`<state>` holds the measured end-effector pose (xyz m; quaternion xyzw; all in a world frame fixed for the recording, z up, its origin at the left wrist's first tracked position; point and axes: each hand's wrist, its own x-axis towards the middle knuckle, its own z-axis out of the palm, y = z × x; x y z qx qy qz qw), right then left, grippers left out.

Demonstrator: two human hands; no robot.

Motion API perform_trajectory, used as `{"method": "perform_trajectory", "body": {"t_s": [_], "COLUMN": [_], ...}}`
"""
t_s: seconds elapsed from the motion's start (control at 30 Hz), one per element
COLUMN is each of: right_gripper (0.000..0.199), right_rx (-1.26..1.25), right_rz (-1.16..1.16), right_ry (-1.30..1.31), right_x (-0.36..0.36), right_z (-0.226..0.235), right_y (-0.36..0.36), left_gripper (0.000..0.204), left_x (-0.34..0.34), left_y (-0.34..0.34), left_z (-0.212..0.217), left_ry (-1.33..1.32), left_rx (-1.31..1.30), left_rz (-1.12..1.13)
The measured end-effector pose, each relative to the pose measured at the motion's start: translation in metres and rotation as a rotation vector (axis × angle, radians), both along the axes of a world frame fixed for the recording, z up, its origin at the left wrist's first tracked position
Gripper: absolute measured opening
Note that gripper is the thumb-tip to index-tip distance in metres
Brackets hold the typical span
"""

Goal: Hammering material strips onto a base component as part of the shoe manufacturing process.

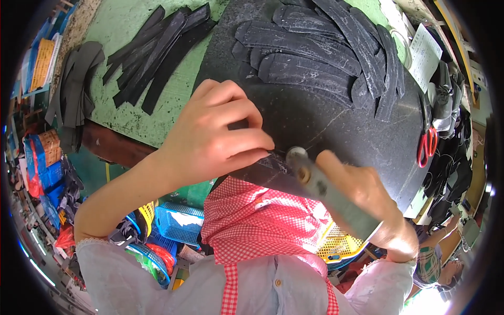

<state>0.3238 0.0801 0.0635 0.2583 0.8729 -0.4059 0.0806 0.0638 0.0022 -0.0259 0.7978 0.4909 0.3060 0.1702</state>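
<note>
My left hand [223,134] is over the near edge of a black work board [362,131]. Its fingers are curled, with thumb and index fingertip pressed together on a dark strip [270,167] that is mostly hidden underneath. Close by on the right, my right hand [362,186] grips a long grey metal tool [336,197] with a rounded tip and a brass-coloured spot near it. The tool tilts, its tip low by the left fingertips; blur hides its exact kind. Dusty black strips [310,71] with rounded or angled ends lie piled on the board beyond both hands.
More black strips [157,58] lie on the green tabletop [126,123], and grey strips [79,79] hang over its left edge. Red-handled scissors [428,144] and a written paper sheet [424,58] are at the right. Below are blue baskets [181,223] and a yellow basket [341,247]. Another person [433,262] is at lower right.
</note>
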Motion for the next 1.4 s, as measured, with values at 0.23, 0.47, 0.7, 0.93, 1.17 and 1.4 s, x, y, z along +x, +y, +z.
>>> {"method": "perform_trajectory", "body": {"t_s": [0.23,0.47,0.7,0.93,1.17,1.4], "right_gripper": [0.019,0.028,0.026,0.031,0.025,0.021], "right_rx": [-0.015,-0.027,-0.039,0.026,0.013,0.039], "right_rz": [0.068,0.052,0.078,0.109,0.092,0.069], "right_ry": [-0.01,-0.04,-0.043,0.014,0.036,0.088], "right_x": [-0.016,-0.027,-0.04,-0.046,-0.065,-0.079], "right_z": [0.001,-0.007,-0.008,-0.015,-0.009,-0.012], "right_y": [0.003,-0.001,-0.002,0.002,0.0,0.0], "left_gripper": [0.031,0.029,0.03,0.03,0.03,0.03], "left_x": [-0.012,-0.023,-0.029,-0.039,-0.044,-0.051], "left_y": [-0.008,-0.015,-0.022,-0.029,-0.042,-0.052], "left_z": [0.0,-0.001,0.002,0.003,0.001,-0.002], "left_ry": [0.009,0.057,0.063,0.077,0.152,0.159], "left_rx": [-0.006,0.087,0.046,0.078,0.159,0.163], "left_rz": [0.038,0.076,0.103,0.142,0.17,0.232]}}
